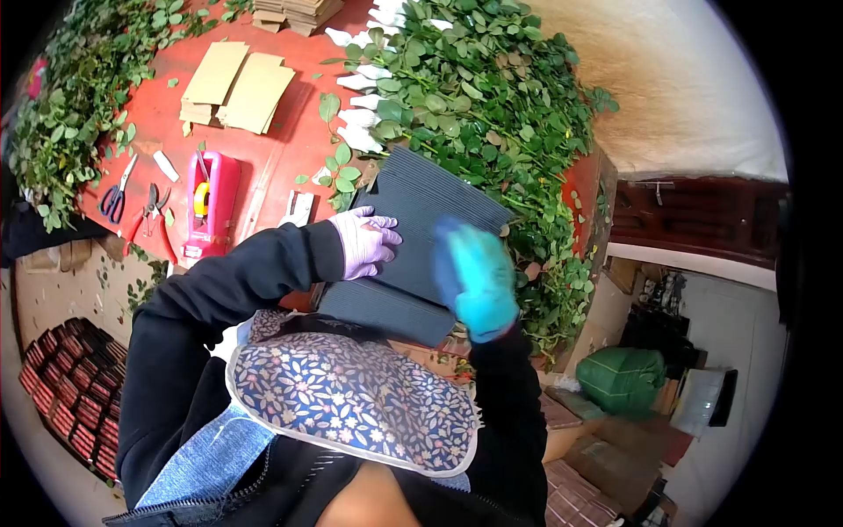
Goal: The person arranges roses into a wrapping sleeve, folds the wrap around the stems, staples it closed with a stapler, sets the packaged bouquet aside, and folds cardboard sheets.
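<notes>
A dark grey corrugated sheet lies at the table's front edge, with a second dark panel below it, nearer my body. My left hand, in a lilac glove, rests on the sheet's left side with its fingers laid over the surface. Over the right part of the sheet is my right hand in a teal and blue glove. Motion smears its fingers, so their grip cannot be made out. Just beyond the sheet lie leafy green stems, with white wrapped ends pointing left.
The red table also carries cardboard pieces, a pink tape dispenser, scissors and red-handled pruners. More foliage lies at far left. A green bundle sits on the right, near boxes.
</notes>
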Motion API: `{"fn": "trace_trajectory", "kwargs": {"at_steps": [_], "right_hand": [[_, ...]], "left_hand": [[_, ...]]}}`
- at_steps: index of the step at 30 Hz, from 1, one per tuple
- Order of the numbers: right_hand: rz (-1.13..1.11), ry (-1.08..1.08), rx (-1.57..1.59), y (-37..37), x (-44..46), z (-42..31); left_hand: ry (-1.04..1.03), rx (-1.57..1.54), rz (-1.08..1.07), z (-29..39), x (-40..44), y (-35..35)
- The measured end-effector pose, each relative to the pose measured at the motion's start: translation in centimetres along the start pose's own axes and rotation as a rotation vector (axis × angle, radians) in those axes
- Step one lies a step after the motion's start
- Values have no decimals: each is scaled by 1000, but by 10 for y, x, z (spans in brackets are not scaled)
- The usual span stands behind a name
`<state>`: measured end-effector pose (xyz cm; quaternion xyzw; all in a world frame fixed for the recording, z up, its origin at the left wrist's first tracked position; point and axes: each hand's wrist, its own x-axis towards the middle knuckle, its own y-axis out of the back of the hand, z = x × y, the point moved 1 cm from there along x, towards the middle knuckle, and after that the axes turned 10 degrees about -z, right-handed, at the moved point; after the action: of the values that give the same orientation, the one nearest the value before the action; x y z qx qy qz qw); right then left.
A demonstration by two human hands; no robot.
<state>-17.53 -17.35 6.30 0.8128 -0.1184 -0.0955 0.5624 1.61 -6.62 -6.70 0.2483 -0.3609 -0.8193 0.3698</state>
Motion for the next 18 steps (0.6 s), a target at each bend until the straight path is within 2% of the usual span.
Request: {"fn": "trace_trajectory", "kwargs": {"at_steps": [1, 2, 3, 8, 12, 13, 15, 16, 17, 18], "right_hand": [[-97, 60, -69, -17, 1, 1], [-135, 48, -75, -22, -18, -27], [-232, 13, -37, -36, -10, -24], [-232, -30, -67, -50, -12, -10], [-213, -74, -75, -47, -18, -17], [-213, -84, -61, -47, -16, -18], [-221, -71, -26, -47, -15, -18], [-199, -73, -52, -46, -15, -20], [-194, -74, -71, -49, -15, -21], [-172, -72, -83, -50, -15, -21]], "left_hand": [[-5, -15, 2, 1, 0, 3], [25, 60, -22, 41, -14, 11], [54, 61, -70, 46, -15, 11], [27, -23, 77, 60, -17, -5], [12, -79, 55, 71, -20, 5], [-90, -66, 254, 68, -25, 6], [-54, -305, 317, 53, -45, 15], [-84, -227, 564, 46, -54, 35], [400, 22, 538, 43, -68, 49], [504, 160, 769, 21, -80, 57]]}}
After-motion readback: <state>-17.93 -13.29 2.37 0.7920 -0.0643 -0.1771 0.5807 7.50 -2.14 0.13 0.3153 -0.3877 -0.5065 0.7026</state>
